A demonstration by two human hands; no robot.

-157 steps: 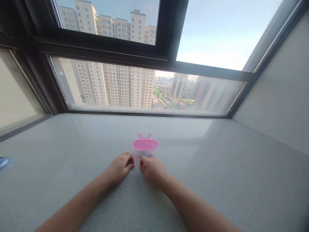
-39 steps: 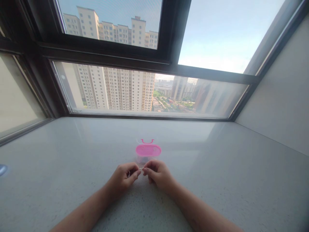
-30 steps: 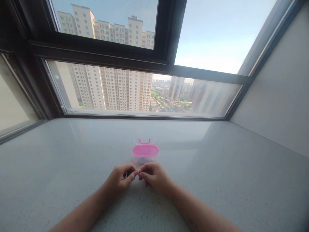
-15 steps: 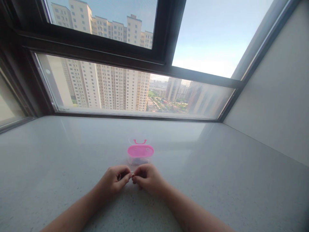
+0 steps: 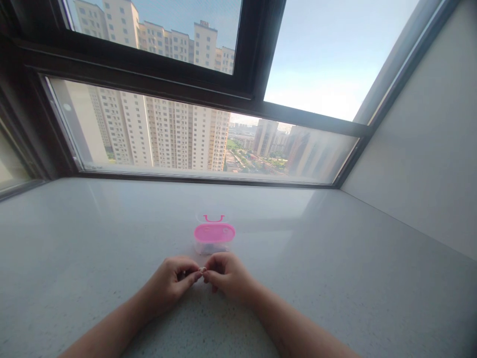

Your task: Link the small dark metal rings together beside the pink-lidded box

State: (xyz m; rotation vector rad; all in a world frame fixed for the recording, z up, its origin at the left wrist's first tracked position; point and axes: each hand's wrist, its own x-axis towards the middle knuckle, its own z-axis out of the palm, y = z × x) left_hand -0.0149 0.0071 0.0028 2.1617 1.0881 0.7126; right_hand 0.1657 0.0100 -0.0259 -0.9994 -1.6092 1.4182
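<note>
Between the fingertips of both hands is a tiny whitish object [image 5: 202,270], too small for me to tell its kind. My left hand [image 5: 178,278] pinches it from the left with thumb and forefinger. From the other side my right hand [image 5: 227,273] closes on it in a similar pinch, its lower fingers curled. Just beyond the hands stands a small clear plastic box with a pink rim [image 5: 214,232]. Something dark lies in its bottom, not clear enough to name. Behind it a pink handle [image 5: 213,219] shows on what looks like a transparent lid.
The speckled pale sill [image 5: 335,258] spreads around the hands and box. A dark-framed window [image 5: 208,180] borders it at the back, with tall buildings outside. A white wall [image 5: 417,149] rises on the right.
The fingertips have shifted slightly, and the small whitish object now shows between both pinches. The whole view has slid a little; the box stands as before.
</note>
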